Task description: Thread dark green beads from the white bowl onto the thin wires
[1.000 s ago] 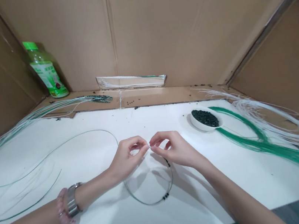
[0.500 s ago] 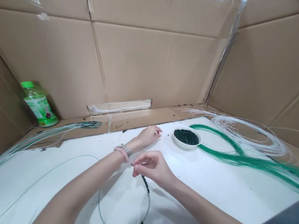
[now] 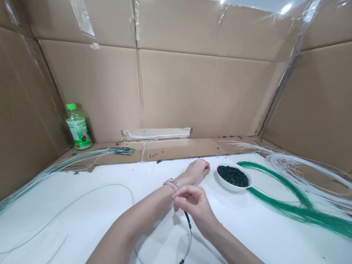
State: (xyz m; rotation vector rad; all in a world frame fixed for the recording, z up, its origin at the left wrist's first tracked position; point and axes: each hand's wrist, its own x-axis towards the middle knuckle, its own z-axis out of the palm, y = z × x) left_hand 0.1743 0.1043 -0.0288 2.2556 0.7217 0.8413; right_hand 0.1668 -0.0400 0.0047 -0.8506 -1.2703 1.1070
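Head view: R hand has thumb & fingers pinched together at the top of a thin wire loop, so the hand looks clamped on it, though fingers hide the exact grip. The loop hangs below the hand at lower center, its low arc lying on the white table, w/ black beads bunched near the bottom & a short run just under the pinch. L hand is apart from R, curled, just beside the bowl; can't tell if it holds anything. Main risk: if the R pinch slackens, beads could slide along the wire or slip off a free end, then roll on the slick table. L forearm passes close above R hand, so a bump could jerk the loop. White bowl, shallow, is heaped w/ black beads; a knock from L hand could tip it & spill them into green strands just right of it, where they'd be slow to pick out. Bottle w/ green cap stands well off at upper left, by the cardboard wall. Cardboard sleeve at upper center holds white strands.
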